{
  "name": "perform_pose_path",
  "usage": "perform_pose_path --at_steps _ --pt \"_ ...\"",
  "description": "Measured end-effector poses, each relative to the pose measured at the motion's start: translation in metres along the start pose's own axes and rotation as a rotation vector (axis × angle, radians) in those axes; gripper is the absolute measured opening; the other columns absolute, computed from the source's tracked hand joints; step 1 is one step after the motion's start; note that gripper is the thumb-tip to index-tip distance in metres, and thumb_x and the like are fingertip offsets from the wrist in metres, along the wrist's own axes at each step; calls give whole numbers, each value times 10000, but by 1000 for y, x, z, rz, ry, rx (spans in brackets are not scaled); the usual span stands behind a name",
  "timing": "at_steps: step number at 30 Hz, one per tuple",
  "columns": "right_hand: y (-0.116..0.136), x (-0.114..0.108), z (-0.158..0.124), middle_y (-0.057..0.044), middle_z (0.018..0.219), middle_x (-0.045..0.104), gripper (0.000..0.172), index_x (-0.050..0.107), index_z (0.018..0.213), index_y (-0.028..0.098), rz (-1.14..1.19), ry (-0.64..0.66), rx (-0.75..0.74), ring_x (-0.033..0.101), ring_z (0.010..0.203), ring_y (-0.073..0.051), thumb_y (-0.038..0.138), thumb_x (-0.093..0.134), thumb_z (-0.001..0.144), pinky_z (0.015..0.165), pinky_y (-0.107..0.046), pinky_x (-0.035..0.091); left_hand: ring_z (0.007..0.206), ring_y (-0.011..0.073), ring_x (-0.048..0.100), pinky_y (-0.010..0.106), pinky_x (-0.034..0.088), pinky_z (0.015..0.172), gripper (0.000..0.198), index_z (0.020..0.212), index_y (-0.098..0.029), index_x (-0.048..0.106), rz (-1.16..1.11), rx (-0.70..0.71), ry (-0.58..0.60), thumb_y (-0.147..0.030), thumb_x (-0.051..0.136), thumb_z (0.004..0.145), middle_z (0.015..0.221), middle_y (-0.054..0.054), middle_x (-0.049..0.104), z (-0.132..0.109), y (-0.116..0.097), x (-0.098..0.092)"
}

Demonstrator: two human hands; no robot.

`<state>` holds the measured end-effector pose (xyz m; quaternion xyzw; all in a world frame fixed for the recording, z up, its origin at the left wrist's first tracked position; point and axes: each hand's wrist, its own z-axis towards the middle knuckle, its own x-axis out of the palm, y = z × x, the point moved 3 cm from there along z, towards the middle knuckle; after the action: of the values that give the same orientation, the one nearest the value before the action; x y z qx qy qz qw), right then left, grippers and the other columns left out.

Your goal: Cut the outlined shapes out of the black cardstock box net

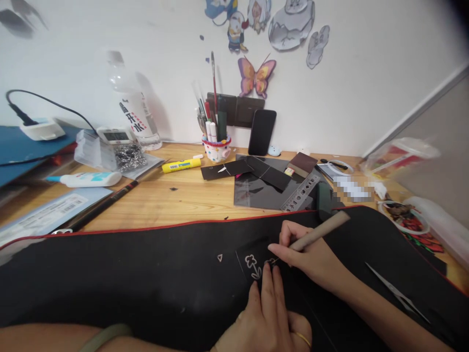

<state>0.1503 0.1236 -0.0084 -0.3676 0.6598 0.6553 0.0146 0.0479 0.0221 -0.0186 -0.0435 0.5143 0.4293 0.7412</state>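
My right hand (pixel 304 249) grips a thick taupe pen-shaped tool (pixel 322 231), its thin tip down on a piece of black paper (pixel 244 252). Whether it is a pen or a craft knife I cannot tell. The paper bears a pale outlined flower (pixel 251 261) with a stem and leaves, plus another small pale outline at the tip, partly covered by my fingers. My left hand (pixel 266 308) lies flat, fingers stretched, pressing on the paper just below the tip. A small pale triangle (pixel 220 257) is left of the paper.
All this rests on a black mat (pixel 128 274) with red edging. Slim scissors (pixel 397 293) lie right of my forearm. Behind stand a pen cup (pixel 217 149), glue stick (pixel 181 165), stencil ruler (pixel 301 192), phone (pixel 262 132) and water bottle (pixel 134 102). A tub of scraps (pixel 403 217) sits right.
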Motion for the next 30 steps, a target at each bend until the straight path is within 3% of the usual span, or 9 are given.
perform_pose_path --at_steps 6,19,23,26,30 --pt "4 3 1 69 508 340 236 330 591 195 -109 -48 -93 283 460 -69 212 492 762 431 -204 239 868 265 620 282 498 613 113 677 -124 440 14 7 -15 -146 403 781 942 161 644 1 0 0" --pt "7 7 -1 53 516 369 259 317 580 197 -237 -75 -186 322 465 -74 240 472 783 435 -212 272 892 274 609 270 523 595 140 663 -112 472 9 -5 -2 -109 373 762 952 156 640 1 -1 2" --pt "5 8 1 50 516 374 282 364 575 191 -183 -33 -149 334 482 -79 318 480 798 446 -212 285 893 295 605 287 519 606 129 641 -122 434 -11 -77 -55 -108 386 760 950 178 635 1 -4 1" --pt "6 7 2 48 524 378 294 373 567 187 -152 7 -151 336 489 -77 326 475 806 457 -212 292 927 291 591 301 514 647 128 654 -127 418 -16 -104 -15 -108 393 778 956 176 633 3 -4 -2" --pt "8 6 4 44 553 385 313 356 561 184 -160 78 -171 347 508 -77 336 467 810 473 -213 303 917 288 596 285 513 635 121 667 -120 429 -21 -31 19 -118 395 783 974 189 623 1 -3 -3"
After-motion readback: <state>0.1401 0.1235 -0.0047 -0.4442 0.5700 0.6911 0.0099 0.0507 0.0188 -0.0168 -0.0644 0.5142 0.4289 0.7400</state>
